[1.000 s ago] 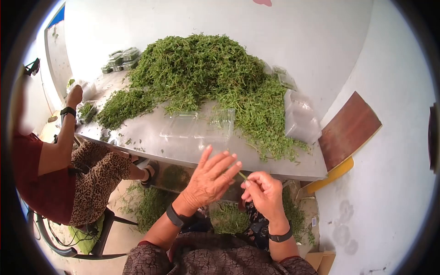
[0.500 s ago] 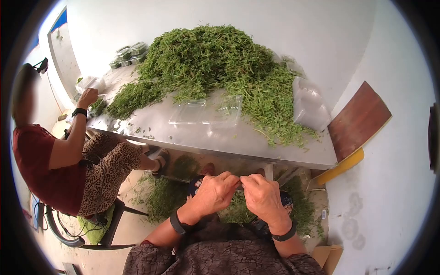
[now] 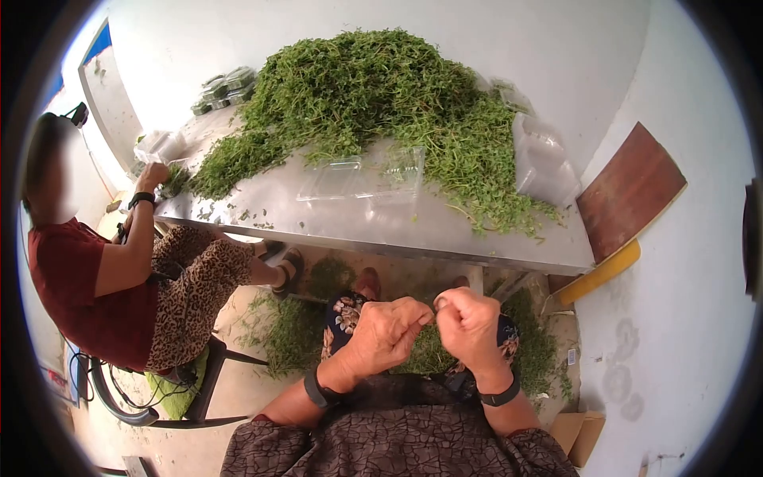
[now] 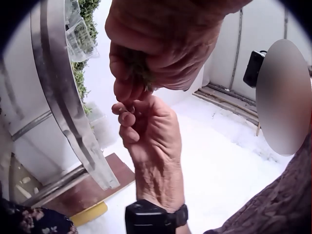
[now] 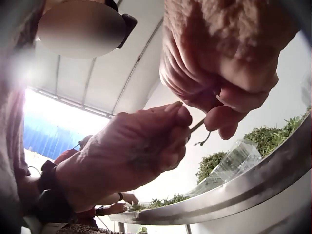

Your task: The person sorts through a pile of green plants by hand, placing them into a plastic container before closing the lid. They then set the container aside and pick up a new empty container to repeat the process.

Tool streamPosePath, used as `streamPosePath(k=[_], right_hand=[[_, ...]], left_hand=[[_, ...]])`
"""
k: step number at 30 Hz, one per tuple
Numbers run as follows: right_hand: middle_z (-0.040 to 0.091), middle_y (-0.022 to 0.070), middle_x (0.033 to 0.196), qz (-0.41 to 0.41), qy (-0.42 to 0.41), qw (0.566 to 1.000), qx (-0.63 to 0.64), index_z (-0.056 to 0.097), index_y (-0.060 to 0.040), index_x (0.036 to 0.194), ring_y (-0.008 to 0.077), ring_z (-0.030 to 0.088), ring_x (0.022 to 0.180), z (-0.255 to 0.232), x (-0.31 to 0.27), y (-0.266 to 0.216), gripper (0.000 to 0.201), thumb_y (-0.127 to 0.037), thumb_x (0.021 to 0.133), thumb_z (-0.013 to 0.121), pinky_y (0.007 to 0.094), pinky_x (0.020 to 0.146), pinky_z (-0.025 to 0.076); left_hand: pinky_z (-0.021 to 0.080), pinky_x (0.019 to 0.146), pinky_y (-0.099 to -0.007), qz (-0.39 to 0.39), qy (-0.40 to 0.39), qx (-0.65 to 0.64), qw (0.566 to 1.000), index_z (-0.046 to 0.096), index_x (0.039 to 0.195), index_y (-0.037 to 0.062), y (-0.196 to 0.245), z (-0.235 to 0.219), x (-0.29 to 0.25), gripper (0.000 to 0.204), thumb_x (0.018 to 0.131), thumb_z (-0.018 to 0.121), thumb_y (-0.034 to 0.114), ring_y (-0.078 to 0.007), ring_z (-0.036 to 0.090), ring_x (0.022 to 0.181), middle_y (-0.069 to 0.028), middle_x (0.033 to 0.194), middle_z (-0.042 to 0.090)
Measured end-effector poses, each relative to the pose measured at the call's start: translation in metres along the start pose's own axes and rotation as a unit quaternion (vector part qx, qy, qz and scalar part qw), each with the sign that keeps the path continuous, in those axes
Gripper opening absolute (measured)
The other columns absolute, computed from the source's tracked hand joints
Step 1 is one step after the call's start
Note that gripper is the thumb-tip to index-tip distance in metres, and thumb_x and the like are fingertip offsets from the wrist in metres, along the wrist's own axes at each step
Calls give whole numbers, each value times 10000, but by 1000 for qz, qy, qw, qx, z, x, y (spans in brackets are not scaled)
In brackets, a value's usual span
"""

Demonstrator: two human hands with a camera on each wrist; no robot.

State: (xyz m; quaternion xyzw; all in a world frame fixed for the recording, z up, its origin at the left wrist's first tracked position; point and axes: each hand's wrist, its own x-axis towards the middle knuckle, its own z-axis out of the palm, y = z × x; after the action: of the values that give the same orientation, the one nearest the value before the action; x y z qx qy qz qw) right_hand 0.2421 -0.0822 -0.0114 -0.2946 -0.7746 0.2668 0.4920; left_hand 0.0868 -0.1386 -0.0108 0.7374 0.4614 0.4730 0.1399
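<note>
Both hands are raised over the lap, just off the table's front edge, fingertips close together. My left hand [image 3: 385, 334] has its fingers curled, and green sprigs [image 4: 137, 66] show inside its grip in the left wrist view. Facing it, my right hand [image 3: 470, 324] is curled with thumb and fingers pinched. A thin green stem [image 5: 197, 126] spans the two hands' fingertips in the right wrist view, with a small curled tendril hanging below. On the metal table [image 3: 358, 222] rises a large heap of leafy greens [image 3: 358, 87], and before it lies a clear plastic box [image 3: 342, 187].
Stacked clear boxes [image 3: 544, 167] stand at the table's right end, filled boxes [image 3: 226, 86] at the back left. A seated person [image 3: 87, 262] works at the left. A brown board [image 3: 632, 187] leans at the right. Loose greens [image 3: 290, 334] lie on the floor.
My left hand had its fingers spread while the right pinched a stem; then the left curled in and the fingertips met. Now they stand slightly apart. The head view has tilted down.
</note>
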Motion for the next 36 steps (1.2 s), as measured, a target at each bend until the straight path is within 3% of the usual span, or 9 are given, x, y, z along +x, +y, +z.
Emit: streamPosePath(k=[4,10,13,19,25,28,30,31,36], right_hand=[[640,106,745,119,26,987,100,635,47,855,121,613,581,-2,0,-1,61,47,822,583,245,507,452],[643,100,849,16,35,999,29,638,37,890,128,620,627,8,5,0,59,23,838,613,252,526,470],[638,106,847,4,39,999,25,639,26,893,146,605,610,12,3,7,58,10,840,623,261,533,471],[627,95,810,34,53,997,53,626,21,924,123,580,594,-4,11,13,79,-15,854,628,244,520,453],[653,61,801,124,37,987,100,615,30,926,72,573,574,-10,8,30,119,-78,915,565,217,502,449],[660,67,778,124,17,987,98,613,36,914,78,574,552,-8,6,38,128,-83,914,564,219,495,444],[663,71,774,121,3,989,83,613,37,903,80,570,531,-10,6,43,127,-80,912,564,221,501,449],[663,71,774,122,4,989,81,613,37,903,80,570,531,-12,5,45,127,-80,912,564,221,501,449],[662,70,759,170,13,982,81,614,39,898,77,570,536,-22,3,53,117,-66,906,565,221,507,457]], left_hand=[[512,636,-270,-160,77,-225,958,555,870,19,-1,9,9,213,993,447,155,-142,632,723,-55,757,614],[464,546,-205,-260,38,-372,890,507,968,67,-13,23,13,219,1012,418,261,-56,530,705,4,799,545],[350,492,-166,-324,15,-508,798,557,980,77,-13,22,14,183,997,463,232,-41,444,563,11,737,558],[333,497,-161,-291,84,-313,900,607,997,39,-20,-27,43,205,970,505,215,-33,426,556,5,701,574],[299,473,-168,-240,194,-226,924,609,1046,10,-30,-77,113,276,983,480,246,-29,379,553,26,715,542],[449,653,-224,-219,144,-148,953,572,1164,-24,-59,-75,133,381,980,477,296,-106,557,771,-81,938,618],[402,975,-330,-194,181,-180,947,495,1279,-47,-72,-59,138,499,978,462,350,-232,487,1203,-191,1291,509],[225,1113,-365,-195,131,-122,964,435,1343,-33,-64,-62,137,572,970,450,400,-286,234,1400,-215,1479,294],[289,1083,-389,-115,209,62,969,460,1330,5,-83,-41,110,501,980,423,362,-341,301,1366,-220,1455,336]])
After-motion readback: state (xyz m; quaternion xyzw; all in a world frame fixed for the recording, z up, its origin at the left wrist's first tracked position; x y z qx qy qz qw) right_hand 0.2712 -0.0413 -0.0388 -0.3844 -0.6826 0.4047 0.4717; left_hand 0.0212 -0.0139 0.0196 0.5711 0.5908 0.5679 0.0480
